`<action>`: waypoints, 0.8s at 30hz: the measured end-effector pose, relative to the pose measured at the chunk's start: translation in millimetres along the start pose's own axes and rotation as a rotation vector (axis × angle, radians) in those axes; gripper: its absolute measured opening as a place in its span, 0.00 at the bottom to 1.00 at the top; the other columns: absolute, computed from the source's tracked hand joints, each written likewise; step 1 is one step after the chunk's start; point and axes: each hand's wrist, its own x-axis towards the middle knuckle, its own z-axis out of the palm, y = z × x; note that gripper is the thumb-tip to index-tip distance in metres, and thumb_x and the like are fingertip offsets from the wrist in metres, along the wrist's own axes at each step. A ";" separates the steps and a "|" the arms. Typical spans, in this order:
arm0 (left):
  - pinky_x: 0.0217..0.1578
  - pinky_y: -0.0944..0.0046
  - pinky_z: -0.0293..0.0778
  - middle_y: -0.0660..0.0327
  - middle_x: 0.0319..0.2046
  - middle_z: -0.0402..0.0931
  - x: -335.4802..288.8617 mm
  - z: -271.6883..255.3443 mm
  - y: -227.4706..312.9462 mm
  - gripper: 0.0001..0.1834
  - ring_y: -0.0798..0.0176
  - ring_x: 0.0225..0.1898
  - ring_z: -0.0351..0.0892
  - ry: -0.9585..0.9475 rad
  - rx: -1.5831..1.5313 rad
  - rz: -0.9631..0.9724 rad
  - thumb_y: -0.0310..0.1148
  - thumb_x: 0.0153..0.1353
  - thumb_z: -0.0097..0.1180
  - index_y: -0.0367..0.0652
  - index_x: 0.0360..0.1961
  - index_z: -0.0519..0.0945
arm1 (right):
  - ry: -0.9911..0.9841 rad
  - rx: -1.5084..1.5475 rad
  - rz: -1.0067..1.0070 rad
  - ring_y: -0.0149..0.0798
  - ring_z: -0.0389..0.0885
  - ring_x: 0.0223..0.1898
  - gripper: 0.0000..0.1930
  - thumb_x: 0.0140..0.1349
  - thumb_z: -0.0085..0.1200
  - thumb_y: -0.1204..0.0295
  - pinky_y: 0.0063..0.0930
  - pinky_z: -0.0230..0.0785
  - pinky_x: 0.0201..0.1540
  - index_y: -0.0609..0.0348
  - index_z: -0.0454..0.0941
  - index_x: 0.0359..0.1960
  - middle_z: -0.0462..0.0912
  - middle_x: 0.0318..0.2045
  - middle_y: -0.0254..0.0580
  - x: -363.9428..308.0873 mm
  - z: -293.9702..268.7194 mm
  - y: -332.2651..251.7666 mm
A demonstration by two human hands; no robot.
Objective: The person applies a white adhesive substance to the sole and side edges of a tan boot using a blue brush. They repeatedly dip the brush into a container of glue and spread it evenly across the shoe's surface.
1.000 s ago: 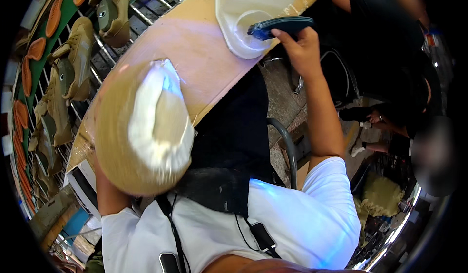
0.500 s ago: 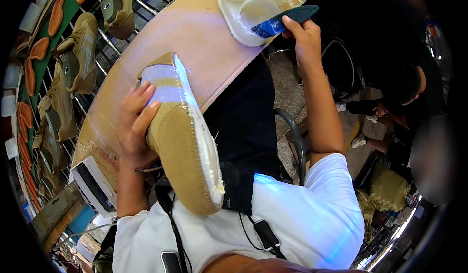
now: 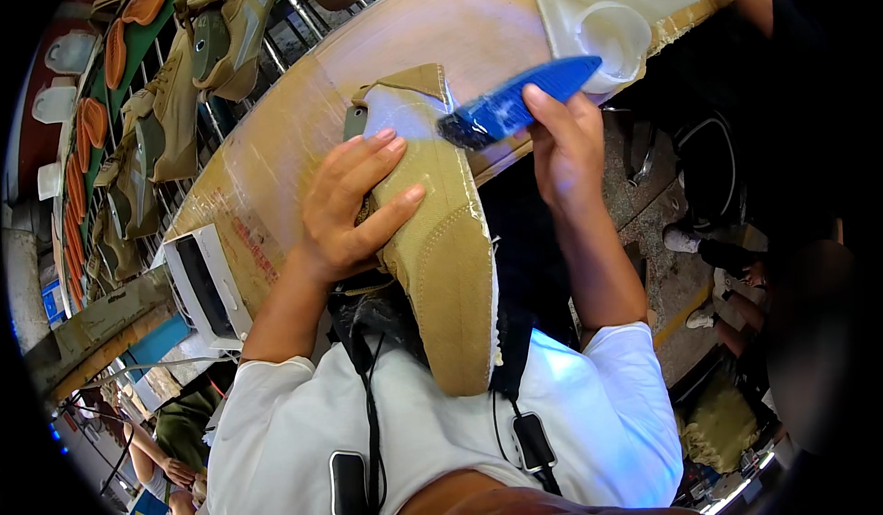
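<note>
Seen from above, looking down over a white shirt. Left hand [image 3: 354, 207] clamped around a tan suede shoe upper [image 3: 441, 257], fingers over one side and thumb pressing the flank, probably to steady it and turn its working face upward. Shoe raised off the cardboard-covered worktop [image 3: 303, 120], near its front edge, just in front of the chest. Long axis running from the worktop's front edge back toward the body: one end up near the brush, the other down against the shirt. Which end is the toe cannot be told.

Right hand [image 3: 566, 143] closed around a blue-handled brush [image 3: 510, 106], dark bristles touching the shoe's whitish upper end, seemingly for coating. Handle angled up and right toward a white plastic container [image 3: 616, 9] at the worktop's far right corner, close for dipping.

Beyond the far edge, tan shoes [image 3: 166, 115] on a rack, well apart.
</note>
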 end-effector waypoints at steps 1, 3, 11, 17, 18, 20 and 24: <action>0.47 0.51 0.71 0.48 0.47 0.73 -0.6 -0.5 0.0 0.16 0.48 0.49 0.74 -0.005 -0.003 0.000 0.28 0.48 0.58 0.48 0.41 0.77 | 0.007 -0.071 -0.044 0.27 0.71 0.26 0.09 0.56 0.54 0.69 0.21 0.64 0.30 0.63 0.74 0.30 0.76 0.25 0.35 8.4 4.0 4.4; 0.47 0.51 0.71 0.49 0.47 0.73 -2.0 -1.4 0.3 0.15 0.48 0.49 0.74 -0.013 0.003 0.001 0.27 0.48 0.57 0.49 0.41 0.77 | 0.039 -0.172 -0.134 0.28 0.73 0.29 0.07 0.56 0.54 0.73 0.23 0.65 0.34 0.63 0.75 0.33 0.77 0.28 0.35 24.0 9.1 10.0; 0.46 0.52 0.72 0.49 0.48 0.72 -10.1 -2.7 -2.9 0.17 0.48 0.49 0.74 0.001 -0.006 -0.008 0.27 0.48 0.58 0.51 0.41 0.77 | -0.167 -0.209 -0.086 0.26 0.75 0.27 0.07 0.54 0.56 0.73 0.19 0.66 0.32 0.66 0.76 0.30 0.79 0.26 0.36 -7.0 4.6 -24.2; 0.46 0.52 0.72 0.49 0.48 0.72 -12.4 -5.3 -3.7 0.17 0.49 0.49 0.74 0.000 -0.009 -0.006 0.27 0.47 0.58 0.51 0.42 0.77 | -0.129 -0.297 -0.144 0.24 0.74 0.27 0.08 0.55 0.56 0.72 0.17 0.65 0.31 0.66 0.75 0.31 0.79 0.27 0.36 4.8 9.3 -13.2; 0.46 0.52 0.72 0.49 0.48 0.72 -12.8 -6.3 -4.5 0.17 0.49 0.49 0.74 0.007 -0.018 -0.001 0.27 0.48 0.58 0.51 0.42 0.77 | -0.131 -0.301 -0.174 0.24 0.73 0.27 0.08 0.55 0.56 0.73 0.17 0.65 0.31 0.66 0.75 0.32 0.78 0.27 0.36 9.4 11.3 -9.7; 0.46 0.52 0.72 0.49 0.48 0.72 -13.9 -8.0 -5.6 0.17 0.49 0.49 0.74 0.007 -0.022 -0.001 0.27 0.48 0.58 0.51 0.42 0.77 | -0.133 -0.339 -0.212 0.23 0.72 0.27 0.07 0.56 0.56 0.74 0.17 0.64 0.30 0.66 0.75 0.32 0.78 0.27 0.35 17.6 16.3 -3.6; 0.46 0.52 0.72 0.50 0.48 0.72 -16.5 -7.6 -6.4 0.18 0.49 0.48 0.75 0.026 -0.026 -0.005 0.27 0.47 0.58 0.52 0.43 0.77 | -0.094 -0.405 -0.277 0.23 0.71 0.27 0.07 0.56 0.55 0.75 0.16 0.63 0.30 0.66 0.74 0.32 0.77 0.27 0.35 27.4 27.9 2.9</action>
